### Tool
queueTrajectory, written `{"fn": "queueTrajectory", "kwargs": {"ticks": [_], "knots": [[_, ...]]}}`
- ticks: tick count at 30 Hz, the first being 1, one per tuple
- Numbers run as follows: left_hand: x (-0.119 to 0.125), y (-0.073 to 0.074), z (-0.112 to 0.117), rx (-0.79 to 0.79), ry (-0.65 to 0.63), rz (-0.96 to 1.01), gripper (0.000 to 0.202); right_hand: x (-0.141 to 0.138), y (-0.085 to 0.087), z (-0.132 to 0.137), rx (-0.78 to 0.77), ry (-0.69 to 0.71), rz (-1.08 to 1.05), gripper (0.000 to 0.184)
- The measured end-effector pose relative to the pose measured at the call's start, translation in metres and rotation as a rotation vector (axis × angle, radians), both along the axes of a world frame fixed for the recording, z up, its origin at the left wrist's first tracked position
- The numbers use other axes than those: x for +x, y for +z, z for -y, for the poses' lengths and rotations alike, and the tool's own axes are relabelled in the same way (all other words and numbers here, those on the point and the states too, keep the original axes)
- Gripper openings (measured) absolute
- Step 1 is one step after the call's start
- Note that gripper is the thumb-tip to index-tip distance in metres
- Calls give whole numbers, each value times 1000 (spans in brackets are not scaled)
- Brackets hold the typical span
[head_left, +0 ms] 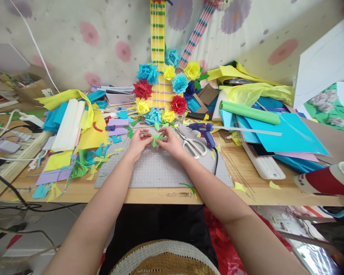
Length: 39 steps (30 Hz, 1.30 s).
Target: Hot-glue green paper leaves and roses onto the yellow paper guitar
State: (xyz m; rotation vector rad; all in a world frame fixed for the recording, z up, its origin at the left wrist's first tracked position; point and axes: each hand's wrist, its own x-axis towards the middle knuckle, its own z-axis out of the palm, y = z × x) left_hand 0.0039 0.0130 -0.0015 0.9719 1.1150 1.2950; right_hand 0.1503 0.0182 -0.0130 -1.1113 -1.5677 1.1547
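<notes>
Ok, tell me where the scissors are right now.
In the head view, the scissors lie on the grey cutting mat, just to the right of the right hand, with the blue glue gun on their other side.

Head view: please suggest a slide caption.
Left hand and right hand hold a green paper leaf over a cutting mat.

The green leaf (154,141) looks like thin, matt paper, and the flowers (142,89) are of crinkled paper. The mat (149,172) has a smooth, dull surface; the table (149,196) is pale wood, roughly scuffed at its front edge. The scissors (187,139) pair metal blades with smooth plastic handles. The glue gun (208,134) is plastic, the blue sheet (292,133) smooth with a faint sheen.
</notes>
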Motion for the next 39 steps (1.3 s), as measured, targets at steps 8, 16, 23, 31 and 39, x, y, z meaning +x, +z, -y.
{"fn": "queueTrajectory", "kwargs": {"ticks": [8, 16, 23, 31, 39], "knots": [[2, -6, -4, 53, 105, -4, 36, -2, 2, -2, -74, -37, -91, 36], [7, -2, 0, 3, 90, 38, 37, -2, -3, -7, -38, -85, -51, 37], [5, 4, 8, -122, -161, 12, 35, 5, 3, -6, 96, -156, -3, 34], [6, 6, 11, -143, -200, -114, 38, 3, 5, -3, 135, -142, -52, 35], [5, 2, 7, -75, -82, -92, 38, 3, 5, -4, -20, -96, -86, 36]]}}
